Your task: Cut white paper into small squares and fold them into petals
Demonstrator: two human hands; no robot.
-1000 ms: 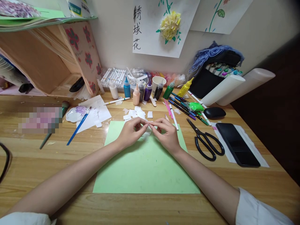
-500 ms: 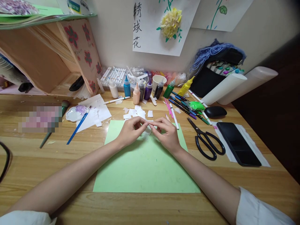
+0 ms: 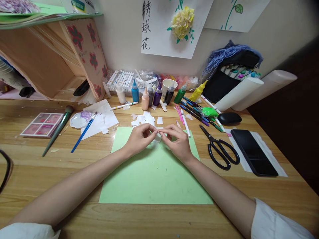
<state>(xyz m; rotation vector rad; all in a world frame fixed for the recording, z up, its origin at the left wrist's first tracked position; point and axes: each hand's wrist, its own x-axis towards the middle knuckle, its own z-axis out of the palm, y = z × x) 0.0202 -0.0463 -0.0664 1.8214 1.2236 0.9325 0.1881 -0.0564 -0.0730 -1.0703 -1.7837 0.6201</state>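
Note:
My left hand and my right hand meet fingertip to fingertip over the far edge of a light green paper sheet. Both hands pinch a small white paper piece between thumb and fingers. Just beyond them several small white paper scraps lie scattered on the wooden table.
Black scissors and a black phone lie to the right. Paint bottles, a paper cup and coloured pens stand behind. At the left lie a blue paintbrush, a white palette and a pink palette box.
Both hands stay pinched on the white paper piece with only slight finger movement. The view has tilted a little.

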